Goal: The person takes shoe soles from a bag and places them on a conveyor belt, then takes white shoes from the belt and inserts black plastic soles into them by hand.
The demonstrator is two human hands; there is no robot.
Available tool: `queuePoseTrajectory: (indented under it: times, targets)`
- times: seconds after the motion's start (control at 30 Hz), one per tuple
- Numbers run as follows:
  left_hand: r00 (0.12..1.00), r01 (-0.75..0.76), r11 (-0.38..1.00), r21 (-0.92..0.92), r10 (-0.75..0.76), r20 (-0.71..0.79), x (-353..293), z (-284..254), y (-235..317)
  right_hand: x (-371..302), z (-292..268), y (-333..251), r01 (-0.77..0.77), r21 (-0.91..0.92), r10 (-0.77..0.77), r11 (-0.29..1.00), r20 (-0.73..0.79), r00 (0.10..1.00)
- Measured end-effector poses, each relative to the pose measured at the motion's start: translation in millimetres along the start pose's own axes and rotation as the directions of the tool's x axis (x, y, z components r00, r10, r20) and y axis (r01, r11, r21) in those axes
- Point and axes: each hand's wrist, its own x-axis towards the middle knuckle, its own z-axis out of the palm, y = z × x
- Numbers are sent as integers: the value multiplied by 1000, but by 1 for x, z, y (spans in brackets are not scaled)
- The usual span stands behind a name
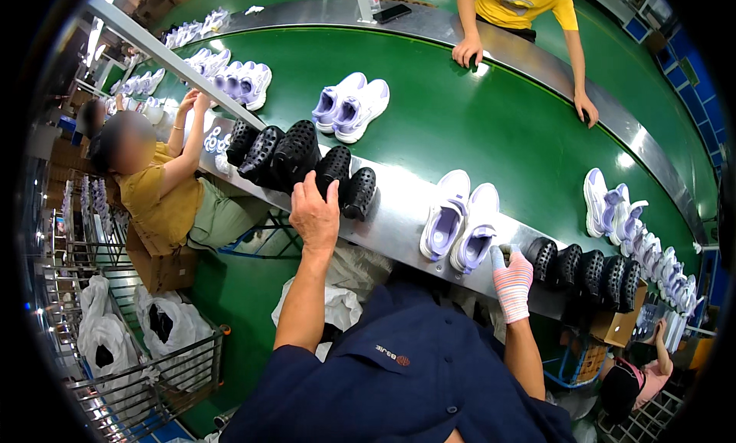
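Note:
My bare left hand (pixel 315 215) reaches to a row of black perforated shoe inserts on the metal ledge. Its fingers are spread at the near end of one insert (pixel 334 165), touching it or almost so; a firm grip does not show. Beside it lies another insert (pixel 359 193). My right hand (pixel 513 286), in a striped glove with grey fingertips, is open next to the heel of a white and lilac sneaker (pixel 475 228). Its mate (pixel 445 215) stands to the left. Several more black inserts (pixel 567 264) stand in a row to the right of my glove.
Across the green belt (pixel 460 113) stand sneaker pairs, one ahead (pixel 351 106), others at far left and right. A metal post (pixel 176 60) slants over the left side. Co-workers sit left and right; one in yellow (pixel 521 6) leans opposite. A wire cart (pixel 176 366) holds white bags.

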Motion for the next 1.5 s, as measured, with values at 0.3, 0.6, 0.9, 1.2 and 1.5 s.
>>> queuePoseTrajectory:
  times: [0.3,0.6,0.9,1.2,1.5]
  targets:
    - [978,10,1000,18,-6,-208,65,-21,-42,-7,6,-43,26,219,-35,975,39,999]
    - [915,-403,838,-367,375,-148,20,-75,73,-13,-1,-113,-236,856,-125,461,326,937]
    - [854,106,560,-822,373,364,-29,-49,126,-23,-12,-80,-742,628,-271,234,775,571]
    - [517,794,313,-522,106,850,-83,47,112,-50,-22,-103,233,-92,-165,968,466,869]
    - [762,84,885,-458,239,602,-87,99,116,-23,-1,-66,119,-243,-1,963,437,899]
